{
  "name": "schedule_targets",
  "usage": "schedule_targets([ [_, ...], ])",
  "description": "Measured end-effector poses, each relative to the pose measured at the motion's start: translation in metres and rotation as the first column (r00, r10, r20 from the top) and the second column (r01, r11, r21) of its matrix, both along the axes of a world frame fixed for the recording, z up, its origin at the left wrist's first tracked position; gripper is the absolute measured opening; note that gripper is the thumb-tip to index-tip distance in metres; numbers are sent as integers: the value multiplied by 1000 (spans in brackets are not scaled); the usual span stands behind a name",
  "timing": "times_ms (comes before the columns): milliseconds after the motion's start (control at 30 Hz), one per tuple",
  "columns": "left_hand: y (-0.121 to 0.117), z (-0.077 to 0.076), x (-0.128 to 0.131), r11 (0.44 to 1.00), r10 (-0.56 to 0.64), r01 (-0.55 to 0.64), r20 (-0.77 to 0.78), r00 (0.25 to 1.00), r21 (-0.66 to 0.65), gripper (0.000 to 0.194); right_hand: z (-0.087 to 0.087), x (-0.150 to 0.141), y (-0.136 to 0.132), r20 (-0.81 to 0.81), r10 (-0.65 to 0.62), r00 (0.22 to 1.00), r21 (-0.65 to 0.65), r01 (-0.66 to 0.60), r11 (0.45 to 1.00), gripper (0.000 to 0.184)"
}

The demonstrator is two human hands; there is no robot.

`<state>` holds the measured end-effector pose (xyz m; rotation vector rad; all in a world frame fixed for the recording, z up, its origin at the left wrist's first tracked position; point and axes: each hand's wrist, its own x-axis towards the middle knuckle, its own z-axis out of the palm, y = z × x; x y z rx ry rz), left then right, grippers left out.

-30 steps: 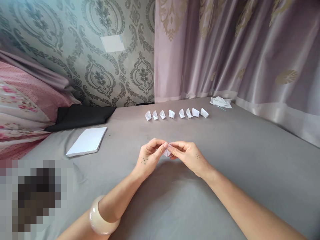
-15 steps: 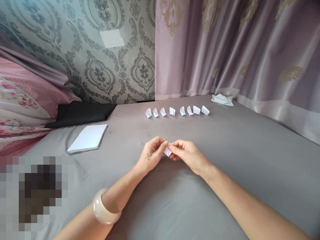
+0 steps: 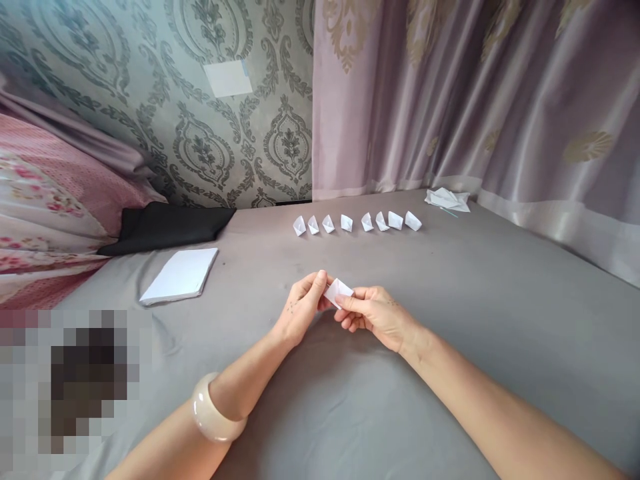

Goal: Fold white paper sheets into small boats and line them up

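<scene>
A small folded piece of white paper is held up in front of me, above the grey sheet. My right hand pinches its lower right part, the thumb lying across the front and the other fingers curled beneath. At the paper's left corner is my left hand, its fingers bent around behind that edge and its thumb pointing upward beside it. The left fingertips are partly hidden. Beyond the hands, several small folded white paper pieces stand in a row.
A stack of white paper lies to the left, near a folded black cloth. At the far right are loose white papers with a thin bluish stick. Curtains and a patterned wall border the grey sheet.
The folded paper has turned and more of its face shows. My left thumb has lifted off its front, while my right thumb stays on it. The view has shifted slightly.
</scene>
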<state>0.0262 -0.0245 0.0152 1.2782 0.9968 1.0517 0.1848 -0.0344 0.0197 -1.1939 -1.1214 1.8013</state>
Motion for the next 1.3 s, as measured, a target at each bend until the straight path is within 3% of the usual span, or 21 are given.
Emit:
schedule_targets([
  [267, 0, -1, 2, 1000, 2, -2, -8, 1000, 28, 29, 5, 0, -1, 39, 64, 997, 5, -64, 998, 38],
  [467, 0, -4, 3, 999, -7, 7, 7, 1000, -51, 32, 2, -3, 0, 98, -32, 995, 115, 20, 993, 41],
  [700, 2, -8, -2, 987, -105, 105, 6, 994, -124, 37, -3, -1, 3, 38, -93, 995, 14, 93, 996, 32],
  [867, 5, -12, -2, 991, -29, 39, 76, 997, -129, 35, -3, -3, 2, -45, -111, 993, -51, 109, 993, 15],
  [1033, 6, -12, 0, 981, 38, -5, 166, 985, -194, 32, -1, -1, 3, 20, -78, 997, -68, 80, 995, 20],
  [1067, 6, -11, 0, 971, 51, -3, 196, 979, -238, 28, 0, 1, 4, 93, -85, 992, -21, 87, 996, 24],
  [1133, 7, -9, -1, 944, 88, 3, 259, 962, -331, 22, 2, 6, 6, 292, -187, 938, 216, 126, 968, 28],
  [1233, 9, -4, -3, 910, 143, -2, 310, 940, -415, 14, 5, 11, 10, 454, -389, 802, 609, 40, 792, 24],
  [1300, 11, -3, -4, 898, 165, 0, 336, 927, -439, 9, 6, 10, 12, 488, -369, 791, 685, -86, 723, 21],
])
